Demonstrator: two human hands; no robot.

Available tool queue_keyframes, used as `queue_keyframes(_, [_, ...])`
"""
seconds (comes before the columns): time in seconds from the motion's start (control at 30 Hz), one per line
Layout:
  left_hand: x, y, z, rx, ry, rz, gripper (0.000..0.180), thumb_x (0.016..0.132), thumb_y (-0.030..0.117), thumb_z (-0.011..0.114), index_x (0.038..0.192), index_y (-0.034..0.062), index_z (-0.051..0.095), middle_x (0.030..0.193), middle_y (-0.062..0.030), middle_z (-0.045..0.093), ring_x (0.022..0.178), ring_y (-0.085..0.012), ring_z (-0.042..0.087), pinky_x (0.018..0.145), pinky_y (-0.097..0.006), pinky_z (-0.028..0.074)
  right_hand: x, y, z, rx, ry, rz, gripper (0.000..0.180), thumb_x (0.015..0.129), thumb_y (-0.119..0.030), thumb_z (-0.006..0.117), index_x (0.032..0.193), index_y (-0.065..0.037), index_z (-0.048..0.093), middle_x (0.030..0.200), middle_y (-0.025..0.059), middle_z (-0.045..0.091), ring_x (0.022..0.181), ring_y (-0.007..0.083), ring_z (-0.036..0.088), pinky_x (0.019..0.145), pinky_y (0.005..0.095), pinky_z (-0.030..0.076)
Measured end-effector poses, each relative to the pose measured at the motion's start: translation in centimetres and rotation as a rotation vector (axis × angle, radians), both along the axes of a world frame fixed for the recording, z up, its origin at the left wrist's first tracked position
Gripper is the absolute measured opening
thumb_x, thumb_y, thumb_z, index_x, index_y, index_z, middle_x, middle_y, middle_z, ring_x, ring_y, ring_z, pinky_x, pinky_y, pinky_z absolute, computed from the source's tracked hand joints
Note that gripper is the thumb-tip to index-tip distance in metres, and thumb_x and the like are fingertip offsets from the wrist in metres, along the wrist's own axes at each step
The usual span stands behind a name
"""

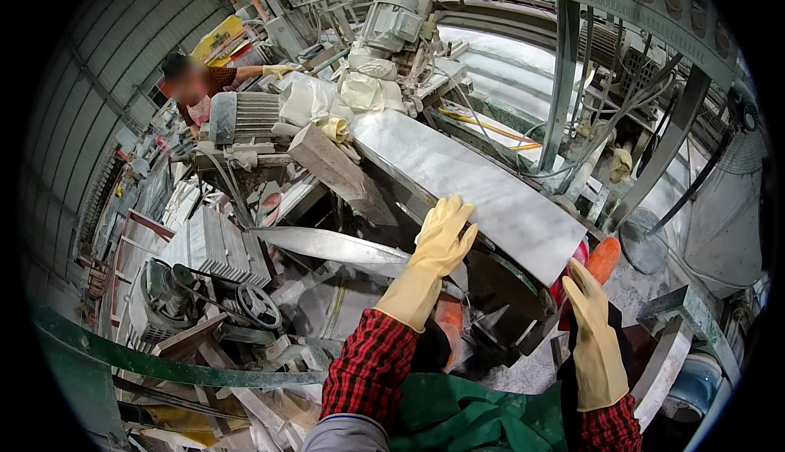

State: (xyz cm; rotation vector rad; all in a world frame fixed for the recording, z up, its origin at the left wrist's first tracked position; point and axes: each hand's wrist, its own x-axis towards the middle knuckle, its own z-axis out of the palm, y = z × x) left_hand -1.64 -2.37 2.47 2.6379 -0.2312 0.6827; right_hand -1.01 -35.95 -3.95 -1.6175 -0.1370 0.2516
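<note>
Two gloved hands flank the white slab (pixel 482 186) in our head view, which lies just off the middle, toward 2 o'clock, with its streaked, glossy face up. Our left hand (pixel 441 235) is at its near long edge, fingers nearly straight and a little apart, gripping nothing; whether the fingertips press on the stone we cannot tell. Our right hand (pixel 597 333) is at about 4 o'clock, open, palm turned toward the slab's near end, the fingertips just beside that corner; we see no grip there either, and contact is unclear.

We judge the hands sit so because one can guard the side while the other minds the end. What bears the slab underneath is mostly hidden; we take it to lie flat so that its weight is carried for us.

The slab's long axis runs from 10 o'clock down to 4 o'clock, its near end pointing to our right hand and its far end toward the pale cloth bundles (pixel 364 88). A grey motor (pixel 245 117) sits at 10 o'clock, with a co-worker (pixel 221 80) beyond it, one arm reaching toward the machinery. At 9 o'clock, stacked slabs (pixel 217 248) lean together, probably to save room.
</note>
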Motion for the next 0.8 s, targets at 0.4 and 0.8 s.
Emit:
queue_keyframes(0.4, [0.1, 0.1, 0.2, -0.023, 0.029, -0.009, 0.033, 0.086, 0.02, 0.064, 0.116, 0.0058, 0.058, 0.113, -0.0143, 0.051, 0.103, -0.0343, 0.049, 0.087, -0.043, 0.042, 0.6, -1.1, -2.4, -0.177, -0.018, 0.08, 0.046, 0.104, -0.025, 0.043, 0.14, 0.004, 0.048, 0.124, 0.0268, 0.062, 0.108, 0.0331, 0.065, 0.096, 0.0434, 0.051])
queue_keyframes(0.8, [-0.1, -0.1, 0.6, 0.011, 0.04, -0.007, 0.039, 0.087, 0.019, 0.064, 0.122, 0.0028, 0.058, 0.117, -0.0171, 0.052, 0.103, -0.0362, 0.049, 0.087, -0.044, 0.041, -0.1, 0.1, 0.8, -0.161, 0.045, 0.049, 0.047, 0.1, -0.023, 0.058, 0.138, 0.004, 0.051, 0.133, 0.0205, 0.06, 0.127, 0.0209, 0.056, 0.105, 0.0356, 0.044])
